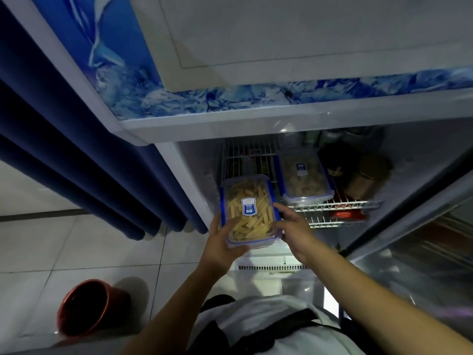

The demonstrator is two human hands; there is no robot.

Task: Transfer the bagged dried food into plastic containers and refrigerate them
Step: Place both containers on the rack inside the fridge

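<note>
1. Here, the fingers (277,210) of the right hand (294,233) lie fairly straight along the right long side of the lidded plastic container (249,211), pressing it rather than wrapping it; how far the thumb reaches under the near corner cannot be told.
2. The left hand (222,245) takes the opposite side — palm at the near-left corner, thumb curled along the near short edge, the other fingers hidden behind the left wall, so it holds the box from below and beside.
3. The container is held between both hands in the air, just in front of the open fridge (281,126), filled with pale dried strips and closed under a clear lid with blue clips and a label.
4. Its long axis points away from the person, straight into the cabinet, so the far short end leads.
5. Beyond and to the right, a second filled container (304,175) already sits on the wire shelf (340,204), its long axis nearly parallel to the held one.
6. The bare stretch of shelf lies ahead of the held box and left of the stored one — the coming move looks like a forward slide, kept left to clear the neighbour's blue clips.
7. The left hand is nearer the fridge's left inner wall, so that side has the least room.
</note>
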